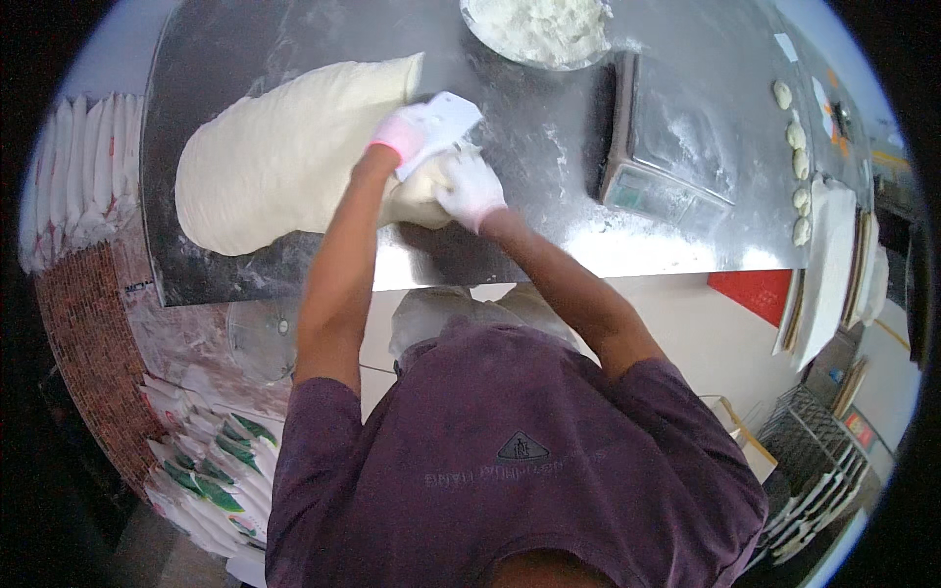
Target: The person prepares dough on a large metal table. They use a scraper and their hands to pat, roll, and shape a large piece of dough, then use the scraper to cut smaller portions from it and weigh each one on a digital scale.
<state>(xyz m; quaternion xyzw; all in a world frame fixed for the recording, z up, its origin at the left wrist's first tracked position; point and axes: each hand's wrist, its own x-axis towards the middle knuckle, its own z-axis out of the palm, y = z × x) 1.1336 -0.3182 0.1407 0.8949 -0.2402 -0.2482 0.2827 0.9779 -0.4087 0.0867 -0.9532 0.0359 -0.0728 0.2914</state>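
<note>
A long, thick slab of pale dough (274, 167) lies across the left part of the steel table (529, 167). At its right end my left hand (400, 132), in a white glove with a pink cuff, is closed on a white flat plastic scraper (448, 116). My right hand (470, 191), also gloved, has its fingers curled onto a dough piece (417, 196) beside the slab, just below the scraper. The dough under both hands is partly hidden by them.
A bowl of flour (534, 24) stands at the back. A rectangular steel-topped device (676, 122) sits to the right, with several small dough pieces (801, 162) farther right. Stacked white sacks (78, 176) are left of the table, white boards (821, 265) at its right end.
</note>
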